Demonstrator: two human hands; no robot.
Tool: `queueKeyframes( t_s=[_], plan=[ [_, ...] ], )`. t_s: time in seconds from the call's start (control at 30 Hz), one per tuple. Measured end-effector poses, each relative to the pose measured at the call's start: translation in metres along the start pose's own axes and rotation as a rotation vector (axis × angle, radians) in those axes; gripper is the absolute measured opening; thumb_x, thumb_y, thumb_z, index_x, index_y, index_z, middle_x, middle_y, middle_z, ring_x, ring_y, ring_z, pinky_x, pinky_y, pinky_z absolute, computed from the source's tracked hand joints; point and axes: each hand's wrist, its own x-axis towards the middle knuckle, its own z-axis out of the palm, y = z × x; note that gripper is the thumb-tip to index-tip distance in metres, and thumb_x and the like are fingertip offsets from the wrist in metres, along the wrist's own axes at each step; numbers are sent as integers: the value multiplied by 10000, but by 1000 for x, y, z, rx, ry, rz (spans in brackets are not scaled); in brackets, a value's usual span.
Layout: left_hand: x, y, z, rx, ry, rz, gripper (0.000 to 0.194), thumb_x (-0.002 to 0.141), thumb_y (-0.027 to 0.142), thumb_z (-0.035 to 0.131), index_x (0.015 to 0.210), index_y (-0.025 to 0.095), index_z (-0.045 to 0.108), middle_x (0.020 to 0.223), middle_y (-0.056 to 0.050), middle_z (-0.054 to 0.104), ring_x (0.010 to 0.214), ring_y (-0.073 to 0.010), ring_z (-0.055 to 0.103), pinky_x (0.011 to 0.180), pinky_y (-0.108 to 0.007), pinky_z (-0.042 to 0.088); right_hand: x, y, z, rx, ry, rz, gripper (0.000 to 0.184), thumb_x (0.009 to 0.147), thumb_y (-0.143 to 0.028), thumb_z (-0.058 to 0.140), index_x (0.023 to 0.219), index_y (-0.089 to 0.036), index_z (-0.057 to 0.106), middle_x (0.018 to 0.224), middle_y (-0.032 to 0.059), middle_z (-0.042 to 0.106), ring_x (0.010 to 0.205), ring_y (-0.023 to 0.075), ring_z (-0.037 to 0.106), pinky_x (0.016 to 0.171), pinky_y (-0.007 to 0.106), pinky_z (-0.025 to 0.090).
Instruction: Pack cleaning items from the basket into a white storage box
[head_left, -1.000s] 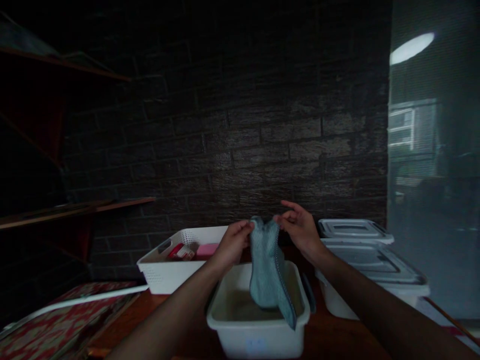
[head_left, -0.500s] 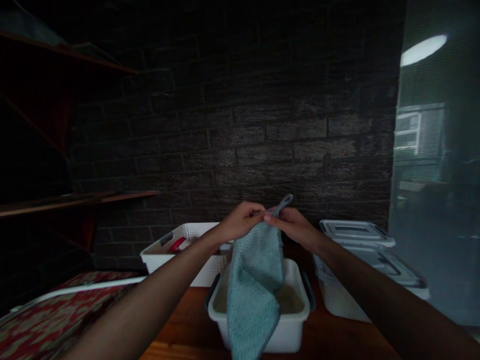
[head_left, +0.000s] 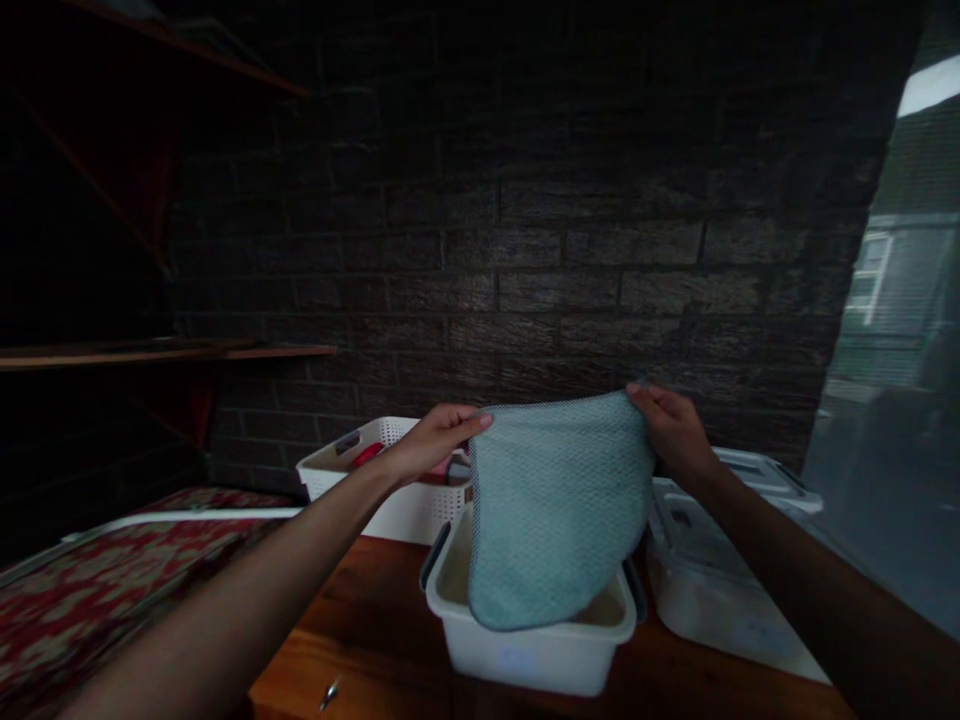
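A light teal cleaning cloth [head_left: 562, 510] with a darker stitched edge hangs spread out between my hands. My left hand [head_left: 442, 437] pinches its upper left corner between thumb and fingers. Its upper right corner is gripped by my right hand [head_left: 671, 425], thumb on top. Below and partly behind the cloth stands a white plastic tub [head_left: 532, 655] with dark side handles. The cloth hides most of the tub's inside, and its lower edge hangs in front of the tub's front rim.
Left of the tub is a white perforated basket [head_left: 405, 510] with red items inside. Lidded translucent boxes [head_left: 720, 570] stand at the right on the wooden surface [head_left: 367, 610]. A dark brick wall [head_left: 525, 250] rises behind. Shelves [head_left: 247, 350] and red patterned fabric [head_left: 150, 590] are at left.
My hands have moved apart, the right one going right. The cloth, earlier bunched and hanging from one looped corner, is now stretched out flat between them. The view has shifted slightly.
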Motion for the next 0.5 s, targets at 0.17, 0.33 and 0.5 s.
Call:
queueKeyframes(
  t_s=[0.17,0.33,0.5],
  plan=[
    [13,0,4,-78,229,114,404,901,539,598,825,151,679,757,-13,625,682,-127,531,666,-248,432,-4,3,-3,41,15,-30,376,827,-524,722,703,-205,569,643,-24,517,563,122,450,517,238,363],
    [24,11,-4,-38,386,203,404,900,536,604,779,154,658,709,-1,555,652,-127,476,594,-235,379,9,-5,0,65,18,-41,369,831,-517,727,688,-201,599,634,-23,505,550,122,441,513,248,355],
    [38,30,-21,40,445,296,385,907,491,623,726,152,653,671,9,504,621,-112,433,555,-225,316,32,-20,3,60,49,-88,363,797,-521,757,670,-197,657,633,-8,533,550,128,452,517,262,360]
  ],
)
